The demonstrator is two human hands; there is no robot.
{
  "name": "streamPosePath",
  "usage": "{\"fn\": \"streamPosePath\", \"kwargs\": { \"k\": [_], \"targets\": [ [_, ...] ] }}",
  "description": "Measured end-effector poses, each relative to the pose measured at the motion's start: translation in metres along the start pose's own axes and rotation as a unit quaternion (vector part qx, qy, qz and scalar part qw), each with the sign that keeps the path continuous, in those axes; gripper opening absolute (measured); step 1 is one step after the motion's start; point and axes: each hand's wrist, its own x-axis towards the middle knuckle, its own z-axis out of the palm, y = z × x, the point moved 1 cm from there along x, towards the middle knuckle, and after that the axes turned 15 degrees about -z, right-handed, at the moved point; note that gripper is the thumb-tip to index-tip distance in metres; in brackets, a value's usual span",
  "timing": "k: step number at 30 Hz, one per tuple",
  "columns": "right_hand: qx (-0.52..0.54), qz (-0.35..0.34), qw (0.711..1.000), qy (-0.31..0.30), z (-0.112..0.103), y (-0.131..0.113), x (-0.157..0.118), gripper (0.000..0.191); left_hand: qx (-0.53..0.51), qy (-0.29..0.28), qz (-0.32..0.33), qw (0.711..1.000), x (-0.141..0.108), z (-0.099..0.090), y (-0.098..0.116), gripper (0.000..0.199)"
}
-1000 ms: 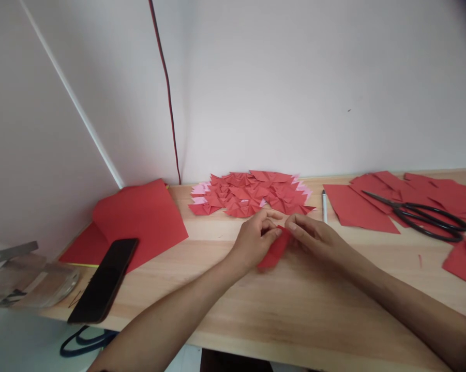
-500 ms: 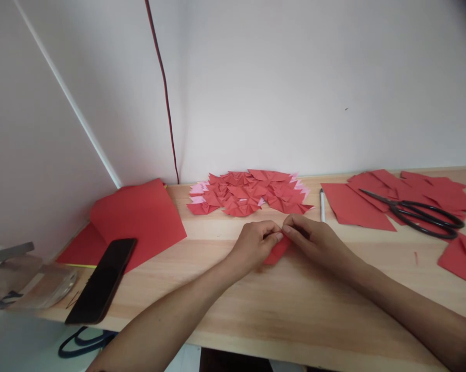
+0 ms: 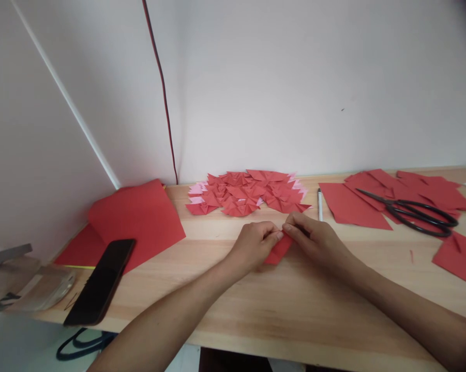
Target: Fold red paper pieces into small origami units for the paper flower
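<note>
Between my hands, just above the wooden table (image 3: pixel 233 305), is a small folded piece of red paper (image 3: pixel 278 252). My left hand (image 3: pixel 257 240) pinches its upper edge between thumb and forefinger. Close beside it, my right hand (image 3: pixel 308 235) grips the same edge, fingertips almost touching the left ones. The fingers hide much of the paper's top. Behind the hands lies a pile of folded red paper pieces (image 3: pixel 242 194), with pink ones (image 3: pixel 197 190) showing at both ends.
Black-handled scissors (image 3: pixel 419 214) rest on red paper sheets (image 3: pixel 357 206) at right, beside a white pen (image 3: pixel 320 205). More folded red paper (image 3: pixel 460 258) lies nearer. At left, a phone (image 3: pixel 101 281) overlaps large red sheets (image 3: pixel 139 217). Blue handles (image 3: pixel 79 346) show below the table edge.
The view has shifted very slightly, moving the things at right a little leftward. Both hands keep their pinch on the folded red paper, with hardly any movement.
</note>
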Motion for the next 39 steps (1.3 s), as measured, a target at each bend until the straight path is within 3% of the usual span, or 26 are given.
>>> {"fn": "streamPosePath", "kwargs": {
  "k": [8,13,23,28,35,39],
  "targets": [
    [0.015,0.005,1.0,0.01,-0.001,-0.002,0.002,0.026,0.019,0.008,-0.002,1.0,0.001,-0.002,0.0,0.029],
    [0.008,0.004,1.0,0.013,0.002,-0.001,0.001,0.027,-0.025,-0.018,-0.007,0.999,0.002,0.0,-0.001,0.019],
    [0.065,0.03,0.997,-0.02,-0.001,0.003,0.001,0.038,-0.098,-0.026,-0.038,0.994,0.004,0.001,-0.006,0.023],
    [0.045,-0.008,0.998,-0.039,-0.005,0.005,0.003,0.036,-0.137,-0.01,-0.045,0.989,0.008,0.001,-0.01,0.026],
    [0.005,-0.005,1.0,-0.029,0.002,0.0,0.001,0.036,-0.194,-0.075,-0.066,0.976,0.004,0.002,-0.004,0.021],
    [0.024,-0.017,0.998,-0.055,0.0,-0.001,0.001,0.036,-0.23,-0.102,-0.103,0.962,0.001,0.0,-0.002,0.018]
  ]
}}
